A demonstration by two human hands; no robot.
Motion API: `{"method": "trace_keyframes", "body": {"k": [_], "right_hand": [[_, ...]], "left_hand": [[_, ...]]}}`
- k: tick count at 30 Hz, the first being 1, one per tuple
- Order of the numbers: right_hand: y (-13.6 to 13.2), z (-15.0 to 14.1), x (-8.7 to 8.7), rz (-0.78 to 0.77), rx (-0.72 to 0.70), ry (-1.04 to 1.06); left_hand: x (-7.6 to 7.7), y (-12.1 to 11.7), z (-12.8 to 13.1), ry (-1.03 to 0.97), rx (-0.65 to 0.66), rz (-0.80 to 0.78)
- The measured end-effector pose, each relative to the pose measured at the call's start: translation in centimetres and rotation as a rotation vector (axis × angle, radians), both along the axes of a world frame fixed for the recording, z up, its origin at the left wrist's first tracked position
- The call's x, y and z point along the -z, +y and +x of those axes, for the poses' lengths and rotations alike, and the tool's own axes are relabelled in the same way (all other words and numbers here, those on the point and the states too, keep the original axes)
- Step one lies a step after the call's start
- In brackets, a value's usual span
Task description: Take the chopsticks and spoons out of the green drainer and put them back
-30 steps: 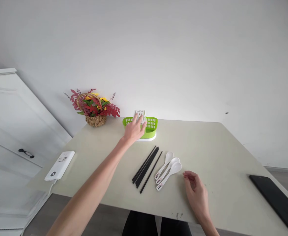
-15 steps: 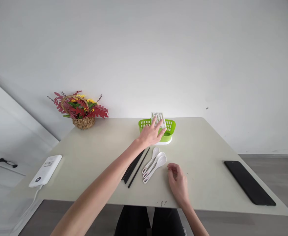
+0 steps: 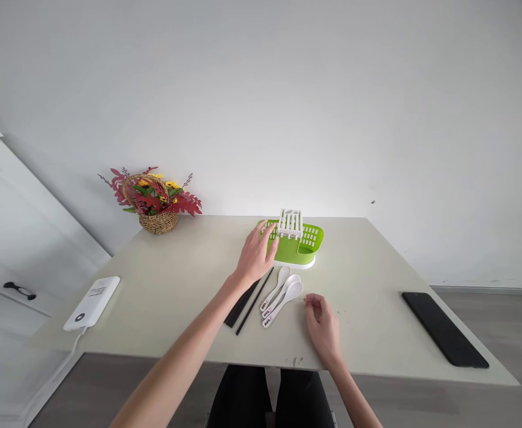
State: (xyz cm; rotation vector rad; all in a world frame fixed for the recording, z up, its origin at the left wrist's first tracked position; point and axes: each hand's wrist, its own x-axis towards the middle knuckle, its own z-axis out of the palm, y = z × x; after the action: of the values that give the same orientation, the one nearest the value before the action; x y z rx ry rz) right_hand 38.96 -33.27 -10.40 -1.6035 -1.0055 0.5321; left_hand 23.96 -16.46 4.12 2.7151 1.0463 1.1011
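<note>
A green plastic basket [image 3: 286, 251] with slotted walls stands on a white base at the far side of the table. Across it sits a white slatted rack [image 3: 290, 224]. My left hand [image 3: 257, 251] is at the basket's left front, fingers spread, holding nothing; whether it touches the rim I cannot tell. On the table lie three white spoons [image 3: 283, 300], side by side and partly overlapping. Left of them are several black chopsticks [image 3: 245, 304], partly hidden by my left forearm. My right hand [image 3: 324, 328] rests on the table right of the spoons, fingers loosely curled around nothing.
A wicker basket of artificial flowers [image 3: 159, 223] stands at the back left against the wall. A white power bank [image 3: 92, 303] with a cable lies at the left edge. Near the right edge lies a black phone [image 3: 445, 329].
My left hand has come off the white rack and moved left and slightly toward me, leaving the rack in full view. My right hand has stayed in place. The view has shifted slightly.
</note>
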Motion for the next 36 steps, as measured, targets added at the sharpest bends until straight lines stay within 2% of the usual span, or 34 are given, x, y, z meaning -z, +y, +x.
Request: {"method": "trace_keyframes", "body": {"k": [3,7,9,11,15,20,28,36], "right_hand": [[-0.1,0.0,0.0,-0.003,0.001,-0.002],[-0.1,0.1,0.1,-0.003,-0.003,-0.002],[-0.1,0.1,0.2,-0.007,-0.004,0.000],[-0.1,0.1,0.3,-0.013,-0.005,0.000],[-0.3,0.1,0.3,-0.031,-0.005,-0.002],[-0.5,0.1,0.1,-0.042,-0.005,-0.009],[-0.5,0.1,-0.1,-0.062,0.002,-0.007],[-0.6,0.1,-0.2,-0.092,0.001,0.000]], "left_hand": [[3.2,-1.6,-3.8,-0.146,-0.120,-0.033],[8.2,-4.0,-9.7,-0.070,-0.242,-0.174],[9.9,-5.4,-12.1,-0.043,-0.271,-0.248],[10.8,-6.7,-13.7,-0.023,-0.285,-0.300],[10.9,-8.7,-14.8,0.016,-0.274,-0.346],[10.7,-9.5,-14.7,0.048,-0.259,-0.336],[11.2,-9.2,-14.9,0.032,-0.260,-0.347],[11.7,-7.7,-15.2,-0.004,-0.259,-0.389]]}}
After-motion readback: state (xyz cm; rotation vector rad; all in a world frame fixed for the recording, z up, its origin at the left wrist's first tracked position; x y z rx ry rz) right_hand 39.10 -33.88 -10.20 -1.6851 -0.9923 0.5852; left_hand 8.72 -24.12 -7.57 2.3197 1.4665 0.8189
